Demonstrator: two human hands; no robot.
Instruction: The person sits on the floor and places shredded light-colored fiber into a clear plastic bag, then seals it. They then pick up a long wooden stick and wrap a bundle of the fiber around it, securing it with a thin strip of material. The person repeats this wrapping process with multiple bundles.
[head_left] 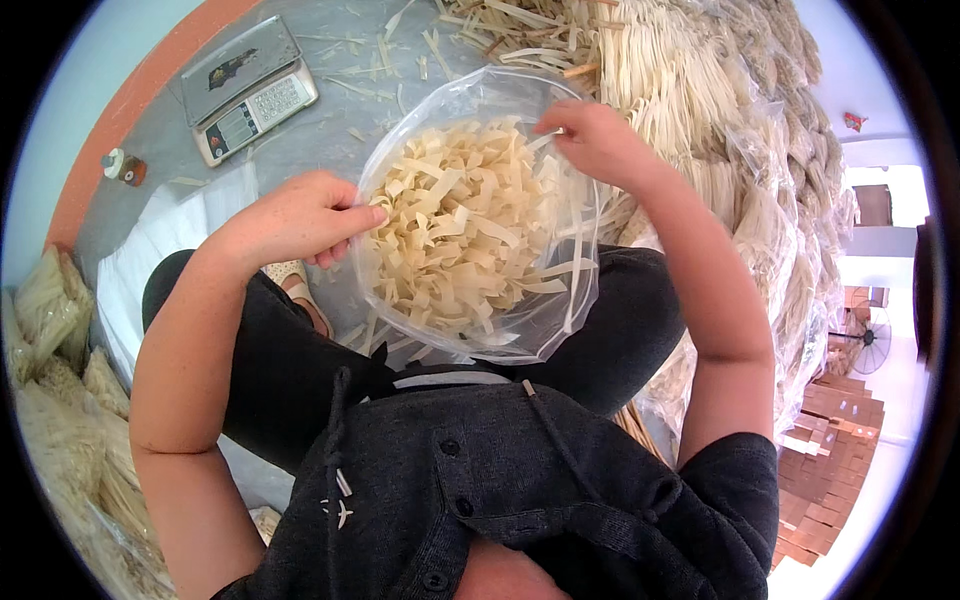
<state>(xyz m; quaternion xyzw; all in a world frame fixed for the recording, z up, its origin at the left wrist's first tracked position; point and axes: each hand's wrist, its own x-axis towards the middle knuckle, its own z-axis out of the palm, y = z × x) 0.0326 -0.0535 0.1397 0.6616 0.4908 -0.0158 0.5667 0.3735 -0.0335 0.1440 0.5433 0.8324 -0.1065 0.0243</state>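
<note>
A round, clear plastic bag point(525, 338) stands with its mouth spread wide between my legs. Short, flat, cream-coloured strips point(470, 215) that look dried are heaped inside it. My left hand point(312, 215) has its thumb over the bag's left rim and its fingers curled outside, pinching the plastic. At the upper right of the rim, my right hand point(598, 143) is closed with thumb and forefinger together on the bag's edge; whether a strip is also between them I cannot tell. A few strips lie against the bag's wall at the lower right.
A digital scale point(257, 107) sits on the floor at the far left, with a small bottle point(124, 167) nearby. Long pale strips point(655, 85) are piled at the far right, beside plastic-wrapped bundles point(765, 250). More wrapped bundles point(70, 430) lie left. Cardboard boxes point(825, 450) stand right.
</note>
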